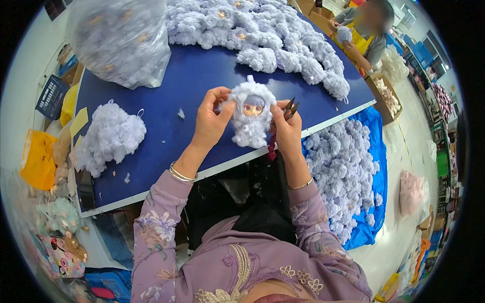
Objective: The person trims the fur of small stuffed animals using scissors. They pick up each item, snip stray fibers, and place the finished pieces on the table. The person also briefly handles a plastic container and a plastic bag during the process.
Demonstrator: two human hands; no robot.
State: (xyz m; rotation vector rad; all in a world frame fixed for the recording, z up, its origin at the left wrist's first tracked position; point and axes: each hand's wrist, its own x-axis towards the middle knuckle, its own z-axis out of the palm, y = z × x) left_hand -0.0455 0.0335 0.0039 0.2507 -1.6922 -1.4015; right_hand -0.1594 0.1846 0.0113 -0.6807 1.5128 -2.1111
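A small plush doll [250,130] in pale lavender fur faces up at the table's near edge, with a loop on its head and a big-eyed face. My left hand [211,121] pinches its fur on the left side. On the other side, my right hand [288,130] grips the doll's edge and also keeps a pair of dark scissors [290,109], whose pointed blades stick up past the fingers. Their handles are mostly hidden by the palm. A dark red, knobbly piece [272,148] shows beneath that hand; whether it belongs to the scissors I cannot tell.
A heap of lavender plush [273,38] covers the far part of the blue table [197,76]. At left lie a smaller pile [112,136] and a full clear bag [121,45]. More plush fills a blue sheet [379,202] at right. A co-worker [366,35] handles plush at far right.
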